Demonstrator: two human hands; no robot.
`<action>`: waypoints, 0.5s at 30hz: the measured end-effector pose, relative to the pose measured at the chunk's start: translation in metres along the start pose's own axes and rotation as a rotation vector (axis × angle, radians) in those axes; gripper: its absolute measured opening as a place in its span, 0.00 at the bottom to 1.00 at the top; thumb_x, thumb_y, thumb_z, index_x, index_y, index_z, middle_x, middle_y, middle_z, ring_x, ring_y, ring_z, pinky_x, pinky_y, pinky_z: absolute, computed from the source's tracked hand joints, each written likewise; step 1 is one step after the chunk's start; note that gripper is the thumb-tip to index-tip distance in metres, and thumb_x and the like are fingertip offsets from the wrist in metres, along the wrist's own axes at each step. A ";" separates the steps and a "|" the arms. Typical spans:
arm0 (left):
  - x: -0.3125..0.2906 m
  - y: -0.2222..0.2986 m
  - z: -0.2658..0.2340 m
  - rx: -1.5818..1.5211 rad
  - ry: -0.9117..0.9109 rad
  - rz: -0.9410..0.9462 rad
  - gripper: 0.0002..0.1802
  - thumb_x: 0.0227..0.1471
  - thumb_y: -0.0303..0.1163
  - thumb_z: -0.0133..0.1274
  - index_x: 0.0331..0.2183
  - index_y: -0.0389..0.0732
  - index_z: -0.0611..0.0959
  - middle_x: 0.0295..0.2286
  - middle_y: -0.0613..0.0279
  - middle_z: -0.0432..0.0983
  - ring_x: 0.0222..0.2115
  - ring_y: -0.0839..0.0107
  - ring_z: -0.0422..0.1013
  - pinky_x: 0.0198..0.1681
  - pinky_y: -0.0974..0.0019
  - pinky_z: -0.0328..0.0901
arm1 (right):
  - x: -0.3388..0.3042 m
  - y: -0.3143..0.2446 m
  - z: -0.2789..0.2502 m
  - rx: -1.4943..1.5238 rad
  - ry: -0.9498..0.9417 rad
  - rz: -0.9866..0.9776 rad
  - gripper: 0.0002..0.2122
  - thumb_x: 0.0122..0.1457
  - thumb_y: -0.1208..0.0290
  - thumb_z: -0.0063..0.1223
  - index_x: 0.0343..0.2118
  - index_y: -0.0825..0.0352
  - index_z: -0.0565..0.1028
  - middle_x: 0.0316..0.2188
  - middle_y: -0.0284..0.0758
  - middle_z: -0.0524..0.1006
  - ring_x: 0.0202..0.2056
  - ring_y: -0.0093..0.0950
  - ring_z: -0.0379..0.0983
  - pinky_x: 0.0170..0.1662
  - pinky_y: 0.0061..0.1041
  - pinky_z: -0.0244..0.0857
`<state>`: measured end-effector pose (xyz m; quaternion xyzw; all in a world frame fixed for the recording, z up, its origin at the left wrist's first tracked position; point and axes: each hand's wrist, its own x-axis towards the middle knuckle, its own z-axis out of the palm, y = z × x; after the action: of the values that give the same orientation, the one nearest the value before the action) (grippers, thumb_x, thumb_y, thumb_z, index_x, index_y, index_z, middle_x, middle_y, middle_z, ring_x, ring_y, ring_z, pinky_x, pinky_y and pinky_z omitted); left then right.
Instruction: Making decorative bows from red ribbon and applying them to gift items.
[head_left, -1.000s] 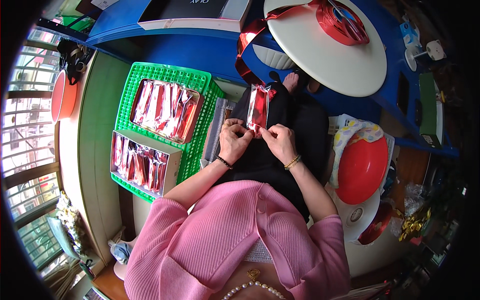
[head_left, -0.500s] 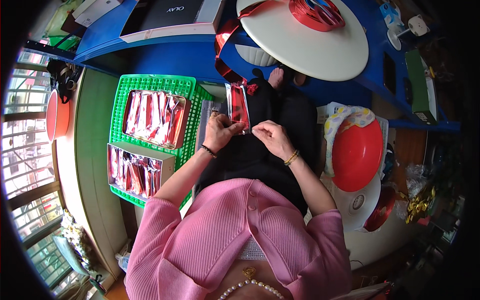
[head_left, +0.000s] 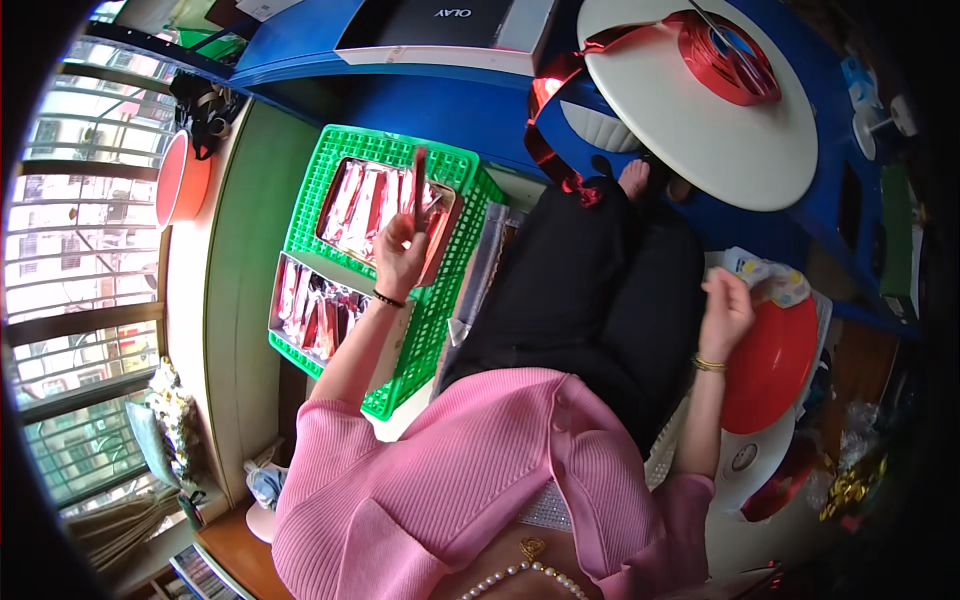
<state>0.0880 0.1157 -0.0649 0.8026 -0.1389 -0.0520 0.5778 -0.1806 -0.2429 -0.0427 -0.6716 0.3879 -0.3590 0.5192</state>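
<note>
Over the far tray of packets, my left hand (head_left: pixel 400 255) pinches a slim red ribbon packet (head_left: pixel 420 190), which stands up from the fingers and shows edge-on. Beneath it, a shallow box (head_left: pixel 322 215) full of clear-wrapped red ribbon packets rests on a green plastic basket (head_left: pixel 345 140). A second box (head_left: pixel 385 345), nearer to me, holds several more such packets. Off to the right, my right hand (head_left: pixel 728 310) is raised beside a red round bowl (head_left: pixel 775 365). Its fingers are loosely curled and apart, and no object shows in them.
A white round tabletop (head_left: pixel 680 150) stands ahead with a roll of red ribbon (head_left: pixel 725 65) on it. From its edge a loose ribbon strip (head_left: pixel 540 145) hangs towards my knee. A patterned cloth (head_left: pixel 770 275) lies by the bowl. A barred window (head_left: pixel 90 300) is at the left.
My left hand has carried the packet from over my lap to the tray on the green basket. My right hand has parted from it and moved right, towards the red bowl. The view has turned.
</note>
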 end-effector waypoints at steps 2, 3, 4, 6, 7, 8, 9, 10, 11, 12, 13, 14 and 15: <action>0.026 -0.010 -0.028 0.283 0.084 0.189 0.07 0.41 0.19 0.50 0.29 0.36 0.76 0.21 0.62 0.72 0.22 0.74 0.68 0.28 0.72 0.63 | 0.022 0.031 -0.045 0.041 0.202 0.016 0.06 0.54 0.76 0.53 0.34 0.72 0.75 0.29 0.31 0.76 0.28 0.18 0.70 0.33 0.17 0.67; 0.043 -0.040 -0.055 0.427 0.139 0.257 0.08 0.38 0.19 0.50 0.27 0.37 0.75 0.22 0.57 0.71 0.23 0.64 0.69 0.27 0.66 0.64 | 0.029 0.045 -0.058 0.088 0.295 -0.006 0.07 0.55 0.75 0.54 0.34 0.72 0.75 0.29 0.31 0.76 0.28 0.18 0.70 0.34 0.17 0.67; 0.055 -0.051 -0.067 0.577 0.251 0.344 0.08 0.37 0.20 0.50 0.26 0.38 0.75 0.23 0.55 0.70 0.25 0.57 0.68 0.28 0.62 0.64 | 0.034 0.063 -0.073 -0.039 0.364 0.006 0.07 0.54 0.74 0.54 0.34 0.72 0.75 0.29 0.31 0.76 0.28 0.18 0.71 0.33 0.17 0.66; 0.063 -0.061 -0.104 0.826 0.224 0.262 0.08 0.38 0.24 0.52 0.28 0.39 0.76 0.26 0.56 0.72 0.29 0.57 0.68 0.33 0.59 0.64 | 0.037 0.093 -0.080 -0.058 0.387 0.114 0.09 0.54 0.73 0.54 0.36 0.71 0.75 0.31 0.33 0.76 0.28 0.19 0.71 0.33 0.18 0.68; 0.064 -0.076 -0.121 0.960 0.160 0.184 0.13 0.41 0.33 0.57 0.31 0.39 0.77 0.33 0.52 0.74 0.36 0.55 0.68 0.41 0.57 0.63 | 0.038 0.101 -0.078 -0.083 0.438 0.215 0.09 0.54 0.72 0.55 0.36 0.71 0.75 0.28 0.31 0.75 0.26 0.18 0.70 0.31 0.17 0.67; 0.072 -0.138 -0.182 1.260 0.227 0.404 0.25 0.39 0.46 0.61 0.35 0.38 0.76 0.42 0.46 0.70 0.45 0.53 0.64 0.48 0.55 0.60 | 0.041 0.107 -0.060 -0.004 0.418 0.241 0.09 0.54 0.70 0.54 0.35 0.70 0.75 0.26 0.30 0.75 0.24 0.17 0.70 0.29 0.17 0.66; 0.069 -0.122 -0.141 1.340 0.002 -0.025 0.33 0.34 0.53 0.63 0.36 0.39 0.75 0.47 0.40 0.64 0.49 0.48 0.60 0.50 0.52 0.59 | 0.036 0.115 -0.081 -0.040 0.421 0.293 0.10 0.55 0.67 0.54 0.34 0.69 0.76 0.24 0.29 0.74 0.25 0.17 0.70 0.29 0.16 0.65; 0.063 -0.112 -0.123 1.277 -0.004 -0.058 0.33 0.33 0.55 0.62 0.36 0.39 0.75 0.48 0.39 0.62 0.49 0.47 0.60 0.49 0.50 0.58 | 0.034 0.118 -0.088 0.031 0.410 0.336 0.10 0.56 0.65 0.53 0.32 0.69 0.76 0.24 0.28 0.74 0.24 0.17 0.70 0.29 0.15 0.65; 0.062 -0.111 -0.115 1.256 0.056 0.026 0.30 0.36 0.54 0.61 0.35 0.40 0.75 0.47 0.39 0.63 0.49 0.46 0.60 0.49 0.49 0.58 | 0.030 0.118 -0.093 -0.073 0.327 0.423 0.23 0.54 0.48 0.50 0.35 0.70 0.75 0.27 0.32 0.76 0.29 0.20 0.71 0.34 0.23 0.65; 0.062 -0.109 -0.111 1.234 0.110 0.121 0.27 0.39 0.53 0.59 0.34 0.40 0.75 0.46 0.39 0.64 0.48 0.47 0.61 0.48 0.50 0.59 | 0.028 0.100 -0.091 -0.030 0.193 0.561 0.30 0.54 0.42 0.43 0.43 0.71 0.70 0.39 0.39 0.72 0.41 0.26 0.67 0.44 0.29 0.60; 0.062 -0.086 -0.090 1.186 0.108 0.151 0.24 0.43 0.49 0.57 0.35 0.39 0.74 0.45 0.40 0.64 0.48 0.47 0.61 0.48 0.50 0.59 | 0.027 0.080 -0.095 0.007 0.056 0.694 0.38 0.53 0.36 0.37 0.52 0.71 0.64 0.50 0.46 0.67 0.53 0.32 0.63 0.54 0.34 0.55; 0.068 -0.078 -0.077 1.133 0.131 0.313 0.22 0.45 0.47 0.56 0.35 0.38 0.74 0.45 0.41 0.64 0.48 0.47 0.61 0.48 0.49 0.58 | 0.023 0.080 -0.099 0.101 -0.089 0.742 0.43 0.51 0.32 0.31 0.55 0.72 0.57 0.56 0.47 0.57 0.58 0.33 0.52 0.58 0.36 0.45; 0.072 -0.054 -0.056 1.049 0.144 0.461 0.19 0.48 0.42 0.54 0.36 0.36 0.74 0.46 0.42 0.63 0.48 0.48 0.61 0.48 0.50 0.58 | 0.021 0.077 -0.106 0.190 -0.240 0.782 0.49 0.49 0.28 0.25 0.59 0.73 0.50 0.61 0.47 0.48 0.63 0.35 0.41 0.62 0.39 0.34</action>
<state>0.1789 0.1621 -0.0918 0.9322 -0.2776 0.2061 0.1071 -0.2765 -0.3180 -0.0951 -0.4598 0.5156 -0.0883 0.7176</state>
